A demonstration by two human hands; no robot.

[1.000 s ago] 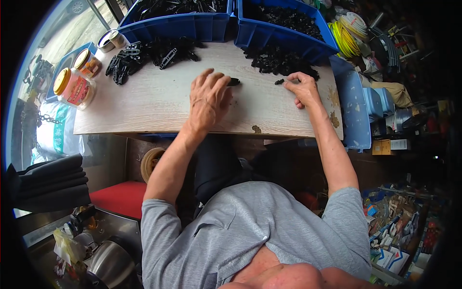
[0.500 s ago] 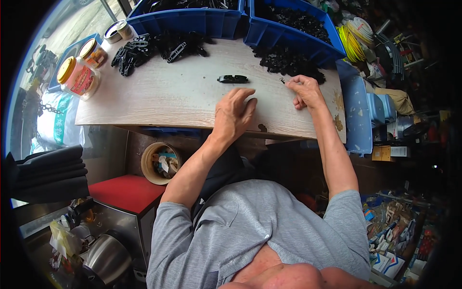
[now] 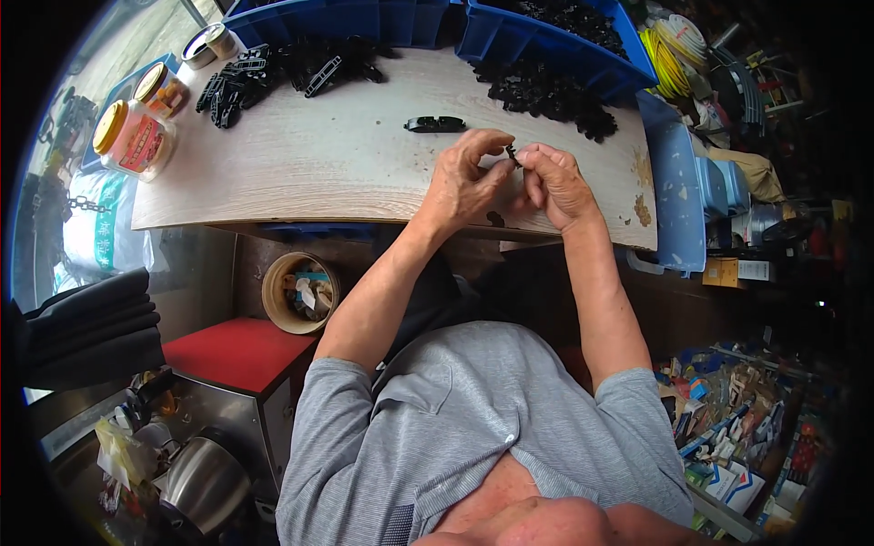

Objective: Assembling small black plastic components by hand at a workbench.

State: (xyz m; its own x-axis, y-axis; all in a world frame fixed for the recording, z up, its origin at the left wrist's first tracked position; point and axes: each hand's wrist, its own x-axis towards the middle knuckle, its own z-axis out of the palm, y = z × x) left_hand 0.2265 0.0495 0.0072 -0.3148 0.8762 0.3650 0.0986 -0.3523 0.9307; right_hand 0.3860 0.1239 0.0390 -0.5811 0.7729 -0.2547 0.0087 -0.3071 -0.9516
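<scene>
Both hands meet over the near edge of the desk [image 3: 300,173], right of centre: left hand [image 3: 464,182] and right hand [image 3: 555,187] each have fingertips pressed together on one small black part [image 3: 513,155], which sits between them just above the wood, mostly hidden by the fingers. To do this well the person prob. needs short, steady finger moves w/ both wrists braced near the desk edge, part kept turned up toward the eyes, and not too much squeeze, since a piece that small could pop out & drop off the near edge. A finished-looking long black clip [image 3: 435,124] lies alone mid-desk, just beyond the hands. Containers: two blue bins at the far edge, the right blue bin [image 3: 628,77] full of loose black parts, w/ a heap of black parts [image 3: 546,96] spilled on the desk in front; the left blue bin [image 3: 319,18] shows little of its contents. Another pile of black clips [image 3: 273,73] sits toward the far left corner. Left edge: a plastic jar [image 3: 132,141] w/ yellow lid, a 2nd jar [image 3: 162,89] behind it, contents unclear. Below the desk, a round tub [image 3: 299,293] holds mixed small bits.
</scene>
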